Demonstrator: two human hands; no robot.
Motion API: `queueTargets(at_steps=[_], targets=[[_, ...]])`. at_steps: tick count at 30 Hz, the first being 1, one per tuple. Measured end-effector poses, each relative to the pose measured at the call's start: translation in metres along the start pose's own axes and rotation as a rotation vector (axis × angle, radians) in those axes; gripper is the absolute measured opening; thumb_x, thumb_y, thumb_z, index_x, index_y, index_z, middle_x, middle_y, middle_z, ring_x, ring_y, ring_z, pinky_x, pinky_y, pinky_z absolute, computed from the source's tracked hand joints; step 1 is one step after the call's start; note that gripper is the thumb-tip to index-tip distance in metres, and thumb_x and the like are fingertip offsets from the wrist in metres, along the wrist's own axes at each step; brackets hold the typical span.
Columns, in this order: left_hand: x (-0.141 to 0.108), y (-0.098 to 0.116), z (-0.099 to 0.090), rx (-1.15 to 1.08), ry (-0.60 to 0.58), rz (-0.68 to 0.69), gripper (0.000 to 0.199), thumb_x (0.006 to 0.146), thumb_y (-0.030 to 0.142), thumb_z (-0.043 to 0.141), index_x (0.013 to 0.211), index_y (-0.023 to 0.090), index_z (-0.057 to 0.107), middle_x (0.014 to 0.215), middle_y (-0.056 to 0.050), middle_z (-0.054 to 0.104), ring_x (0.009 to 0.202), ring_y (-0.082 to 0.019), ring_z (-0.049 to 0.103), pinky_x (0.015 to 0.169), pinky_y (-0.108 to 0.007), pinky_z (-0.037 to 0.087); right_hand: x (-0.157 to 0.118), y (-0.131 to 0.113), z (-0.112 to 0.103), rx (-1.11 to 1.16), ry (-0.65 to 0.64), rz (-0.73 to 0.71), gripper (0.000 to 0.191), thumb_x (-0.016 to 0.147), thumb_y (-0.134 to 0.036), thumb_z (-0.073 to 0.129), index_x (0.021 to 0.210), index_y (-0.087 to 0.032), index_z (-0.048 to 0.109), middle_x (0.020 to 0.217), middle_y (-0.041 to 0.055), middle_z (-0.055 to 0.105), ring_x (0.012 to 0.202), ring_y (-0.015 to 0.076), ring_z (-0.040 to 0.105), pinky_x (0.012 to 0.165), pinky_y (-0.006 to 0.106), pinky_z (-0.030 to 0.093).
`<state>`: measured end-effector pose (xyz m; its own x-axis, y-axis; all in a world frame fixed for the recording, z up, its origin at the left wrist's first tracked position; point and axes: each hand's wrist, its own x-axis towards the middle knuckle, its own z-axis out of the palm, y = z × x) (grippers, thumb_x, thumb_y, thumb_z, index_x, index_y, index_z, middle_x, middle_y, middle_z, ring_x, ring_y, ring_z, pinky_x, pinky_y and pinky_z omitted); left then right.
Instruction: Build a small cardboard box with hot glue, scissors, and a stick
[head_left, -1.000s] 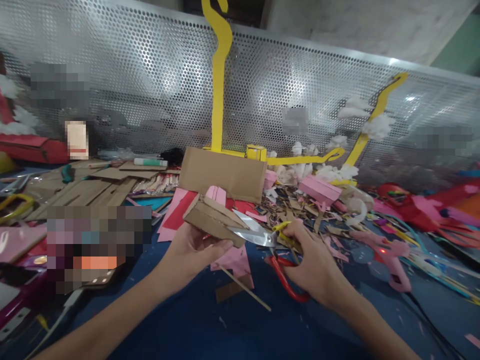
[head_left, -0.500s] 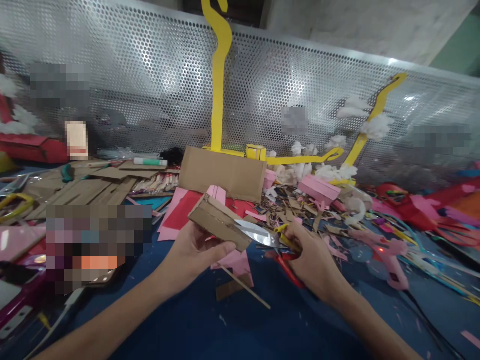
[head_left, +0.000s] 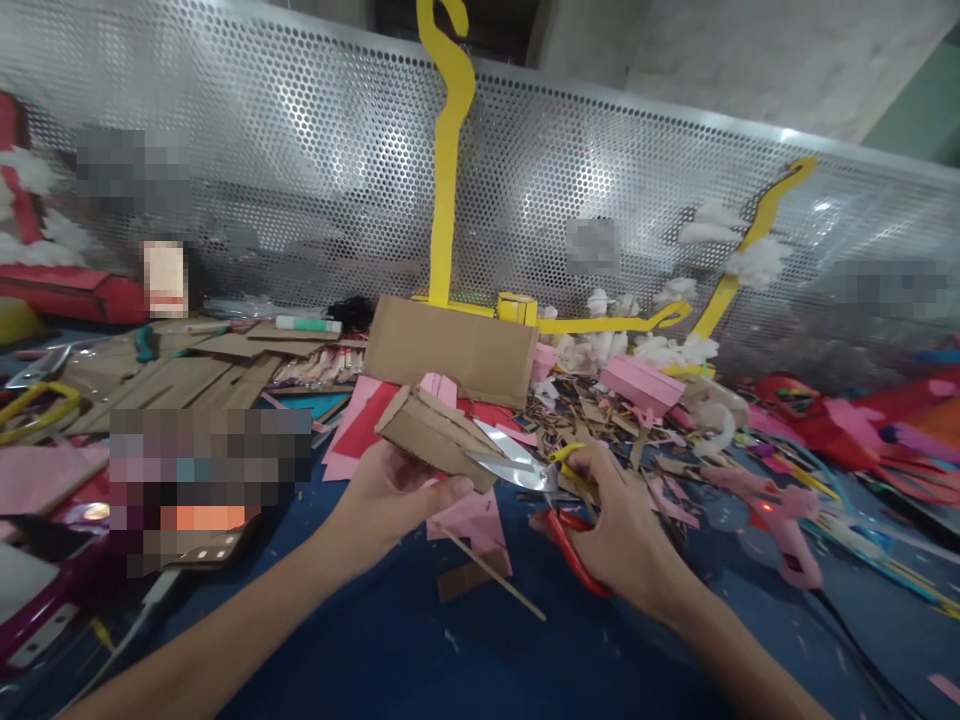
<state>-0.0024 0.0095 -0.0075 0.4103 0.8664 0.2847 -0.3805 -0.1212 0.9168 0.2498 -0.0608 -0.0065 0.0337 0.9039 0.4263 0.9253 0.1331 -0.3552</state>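
My left hand [head_left: 386, 515] grips a cardboard piece [head_left: 429, 430]; just beside it, my right hand [head_left: 619, 525] grasps scissors [head_left: 545, 479], blades parted.

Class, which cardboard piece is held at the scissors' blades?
The small cardboard piece in the left hand, its end at the open scissors; the large panel behind it and the cardboard strips farther left are unheld.

The cardboard piece [head_left: 431, 430] is matt, its cut edges rough. The scissors [head_left: 534, 474] have smooth, shiny metal blades and plastic-looking handles. Behind the smooth desk's [head_left: 420, 660] far edge, the screen [head_left: 315, 180] is glossy perforated metal; the stick [head_left: 492, 572] looks like bare wood, the glue gun [head_left: 791, 535] smooth plastic.
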Motion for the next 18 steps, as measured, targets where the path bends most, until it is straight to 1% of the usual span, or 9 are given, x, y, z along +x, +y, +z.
queueTargets(at_steps=[4,7,13,18], targets=[[0.0013,0.0008,-0.0002,-0.011,-0.037,-0.002,0.039,0.072,0.021,0.09,0.105,0.016,0.069,0.107,-0.009,0.08,0.108,-0.029,0.073,0.097,-0.043,0.059,-0.0004,-0.0021,-0.0008,-0.01,0.027,-0.015,0.043,0.076,-0.047,0.079,0.1,-0.025,0.051,0.095,0.0059,0.065,0.082,0.0249,0.063,0.068,0.032,0.046],[0.0023,-0.0008,-0.0013,-0.003,-0.048,-0.004,0.039,0.072,0.021,0.09,0.105,0.016,0.069,0.105,-0.009,0.08,0.107,-0.029,0.074,0.097,-0.044,0.06,-0.0003,-0.0038,-0.0027,-0.006,0.023,-0.03,0.041,0.076,-0.046,0.079,0.096,-0.025,0.051,0.092,0.0049,0.064,0.08,0.0238,0.061,0.067,0.031,0.046],[0.0021,-0.0014,-0.0023,0.054,-0.077,-0.005,0.032,0.074,0.022,0.088,0.102,0.017,0.072,0.102,-0.008,0.081,0.103,-0.028,0.075,0.097,-0.044,0.06,0.0002,-0.0015,-0.0016,-0.038,0.029,-0.06,0.04,0.075,-0.045,0.079,0.092,-0.024,0.05,0.086,0.0039,0.064,0.076,0.0231,0.06,0.064,0.03,0.043],[0.0006,-0.0026,-0.0036,0.093,-0.061,-0.039,0.032,0.074,0.024,0.088,0.101,0.016,0.072,0.105,-0.009,0.081,0.102,-0.028,0.076,0.095,-0.045,0.061,0.0018,0.0006,0.004,-0.066,0.032,-0.072,0.032,0.076,-0.039,0.076,0.087,-0.025,0.048,0.081,0.0028,0.064,0.071,0.0219,0.059,0.06,0.029,0.041]])
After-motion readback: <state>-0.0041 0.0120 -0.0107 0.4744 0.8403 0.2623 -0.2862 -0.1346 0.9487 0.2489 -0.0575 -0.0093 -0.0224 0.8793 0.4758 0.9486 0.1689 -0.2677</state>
